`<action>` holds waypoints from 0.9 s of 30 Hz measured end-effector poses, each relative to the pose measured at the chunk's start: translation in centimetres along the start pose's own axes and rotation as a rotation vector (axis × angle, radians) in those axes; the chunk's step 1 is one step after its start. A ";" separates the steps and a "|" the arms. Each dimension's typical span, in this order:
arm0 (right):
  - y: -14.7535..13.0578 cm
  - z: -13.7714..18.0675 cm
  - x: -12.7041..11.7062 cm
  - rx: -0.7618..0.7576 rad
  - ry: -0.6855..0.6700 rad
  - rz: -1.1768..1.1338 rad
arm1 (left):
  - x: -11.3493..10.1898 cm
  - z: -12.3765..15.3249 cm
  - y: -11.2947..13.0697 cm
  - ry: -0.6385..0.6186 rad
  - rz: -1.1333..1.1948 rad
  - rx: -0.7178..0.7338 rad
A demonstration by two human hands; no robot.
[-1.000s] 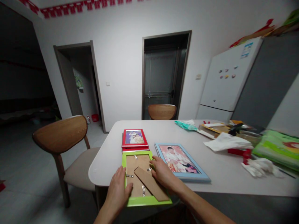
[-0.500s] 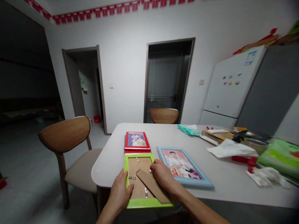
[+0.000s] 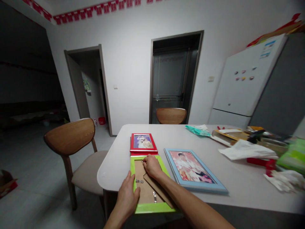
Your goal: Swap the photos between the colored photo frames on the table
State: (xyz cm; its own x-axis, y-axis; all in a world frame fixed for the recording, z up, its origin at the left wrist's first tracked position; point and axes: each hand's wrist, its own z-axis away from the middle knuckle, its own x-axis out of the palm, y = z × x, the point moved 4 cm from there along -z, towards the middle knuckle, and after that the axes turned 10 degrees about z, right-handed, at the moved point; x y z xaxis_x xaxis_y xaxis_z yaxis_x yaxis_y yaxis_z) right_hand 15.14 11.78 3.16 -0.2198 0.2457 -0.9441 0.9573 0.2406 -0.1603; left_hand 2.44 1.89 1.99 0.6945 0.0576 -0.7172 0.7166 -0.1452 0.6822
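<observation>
A green picture frame (image 3: 152, 207) lies face down at the near edge of the white table (image 3: 238, 187), its brown backing board and stand facing up. My left hand (image 3: 127, 196) lies flat on the frame's left edge, fingers stretched out. My right hand (image 3: 152, 165) rests on the top of the backing, fingertips pinched at a small metal clip near the upper edge. A red framed photo (image 3: 143, 142) lies just beyond the green frame. A blue framed photo (image 3: 193, 169) lies to the right.
A wooden chair (image 3: 71, 140) stands left of the table and another chair (image 3: 171, 115) at the far side. Papers, a teal packet (image 3: 197, 129), white cloths and green bags clutter the table's right part. A white fridge (image 3: 240, 86) stands at the right wall.
My right hand has moved from the frame's right side up to the top edge of the backing. The left hand has stayed on the left edge. The view has shifted slightly left.
</observation>
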 end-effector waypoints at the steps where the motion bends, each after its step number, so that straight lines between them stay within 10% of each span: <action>1: 0.0 -0.1 0.1 0.004 -0.001 -0.001 | 0.0 0.0 0.1 -0.001 -0.002 0.003; 27: -1.0 6.9 -4.4 -0.304 -0.143 -0.333 | 0.4 0.0 0.0 0.032 0.043 0.007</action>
State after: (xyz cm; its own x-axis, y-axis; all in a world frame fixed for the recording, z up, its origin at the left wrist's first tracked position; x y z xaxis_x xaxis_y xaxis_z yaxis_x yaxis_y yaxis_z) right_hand 16.43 3.99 5.53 -0.4574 -0.0178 -0.8891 0.7359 0.5538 -0.3896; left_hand 2.68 1.89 1.71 0.7266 0.0822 -0.6821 0.6854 -0.1553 0.7114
